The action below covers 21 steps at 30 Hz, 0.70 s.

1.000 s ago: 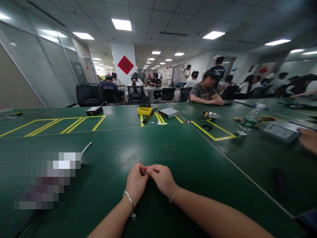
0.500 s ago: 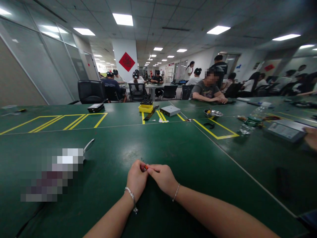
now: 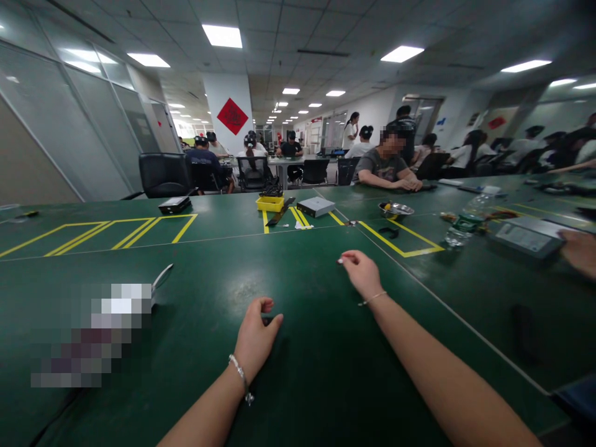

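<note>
My left hand hovers low over the green table, its thumb apart from the curled fingers. A dark patch shows between that thumb and the fingers; I cannot make out whether it is an object or shadow. Farther forward and to the right, my right hand has thumb and fingertips pinched together. At the tips is a small whitish and dark-red piece, too small to name. Nearest beyond this hand are the yellow tape lines on the table.
A yellow bin, a grey metal box and a metal bowl stand at the back. On the right are a plastic bottle and a bigger grey box near another person's hand. A blurred-out item lies left.
My hands, together around a small orange-red piece before, have separated. The right hand has moved forward and right; the left has stayed near its place, its thumb now apart from the fingers.
</note>
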Available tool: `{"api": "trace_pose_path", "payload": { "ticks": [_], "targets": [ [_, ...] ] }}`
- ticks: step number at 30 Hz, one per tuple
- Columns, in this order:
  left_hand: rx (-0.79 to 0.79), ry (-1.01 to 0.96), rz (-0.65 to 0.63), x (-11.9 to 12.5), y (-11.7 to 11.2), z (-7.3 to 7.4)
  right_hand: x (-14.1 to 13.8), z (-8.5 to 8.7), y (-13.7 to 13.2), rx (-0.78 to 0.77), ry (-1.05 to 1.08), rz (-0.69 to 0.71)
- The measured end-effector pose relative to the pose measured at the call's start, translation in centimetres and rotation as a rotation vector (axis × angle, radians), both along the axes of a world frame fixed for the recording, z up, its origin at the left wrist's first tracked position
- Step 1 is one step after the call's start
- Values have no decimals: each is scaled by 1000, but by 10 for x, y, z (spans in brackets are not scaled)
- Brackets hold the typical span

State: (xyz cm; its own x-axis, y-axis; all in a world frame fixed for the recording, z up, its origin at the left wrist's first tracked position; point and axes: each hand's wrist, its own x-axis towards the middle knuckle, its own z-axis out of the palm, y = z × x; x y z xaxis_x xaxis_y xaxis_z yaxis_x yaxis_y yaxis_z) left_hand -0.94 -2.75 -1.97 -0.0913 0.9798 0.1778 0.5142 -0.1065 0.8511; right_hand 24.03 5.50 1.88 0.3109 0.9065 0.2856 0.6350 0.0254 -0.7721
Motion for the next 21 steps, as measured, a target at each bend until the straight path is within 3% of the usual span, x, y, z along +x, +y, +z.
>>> {"api": "trace_pose_path", "payload": {
  "ticks": [3,6,8,11,18,21],
  "targets": [
    [-25,4,-19,0,-1,3,89,1,11,-89,-341,-333],
    [-38,27,-35,1,-2,3,162,-6,4,-301,-448,-464],
    [-41,48,-40,0,-1,2,191,-12,-4,-385,-426,-523],
    [-32,58,-47,-1,0,0,208,-21,-12,-438,-384,-575],
    [-53,84,-56,0,-2,4,212,-36,-12,-462,-413,-711],
    [-55,112,-73,1,-4,6,201,-31,-7,-354,-528,-667]
  ]
}}
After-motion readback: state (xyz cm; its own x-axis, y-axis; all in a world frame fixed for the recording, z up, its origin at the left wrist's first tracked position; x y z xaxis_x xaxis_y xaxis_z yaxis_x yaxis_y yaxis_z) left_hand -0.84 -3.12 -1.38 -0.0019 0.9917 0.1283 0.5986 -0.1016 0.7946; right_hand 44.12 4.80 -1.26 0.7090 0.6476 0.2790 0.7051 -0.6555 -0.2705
